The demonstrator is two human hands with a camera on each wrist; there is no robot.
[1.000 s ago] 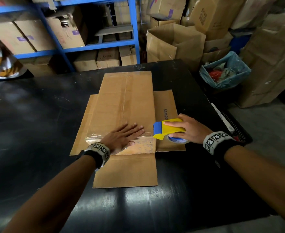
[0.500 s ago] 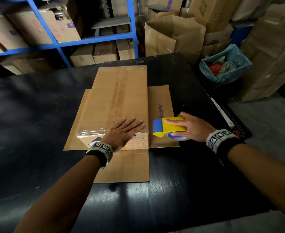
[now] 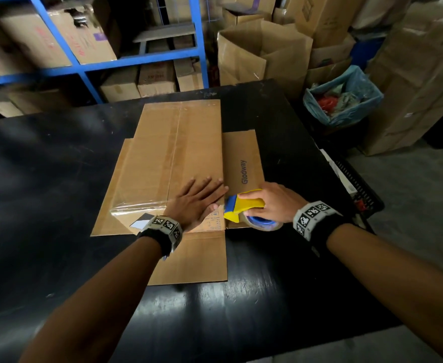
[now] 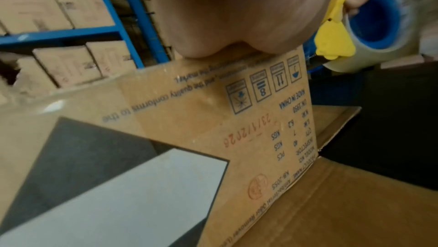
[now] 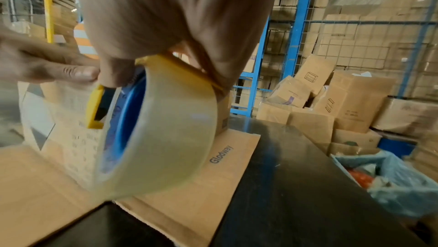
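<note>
Your right hand [image 3: 274, 205] grips the yellow-and-blue tape dispenser [image 3: 245, 204], fingers curled over its top, just right of centre in the head frame. Its blue nose sits at the near right corner of the cardboard box [image 3: 178, 153], just beside your left hand [image 3: 196, 203]. That hand lies flat on the box top with its fingers straight and spread.

Only the right wrist view shows the tape roll [image 5: 166, 129] well: one clear roll on a blue core, hanging over the flap marked "Glodway" [image 3: 242, 158]. Only the left wrist view lets you read the box's near face: four handling symbols in a row, one red date stamp, and one black-and-white label [image 4: 118, 185] at lower left.

The head view alone shows the layout: one box on the black table [image 3: 45, 179], with three flaps lying flat around it. Beyond it are one blue-lined bin [image 3: 346, 106] at upper right and a blue rack [image 3: 199, 35] of cartons along the top.
</note>
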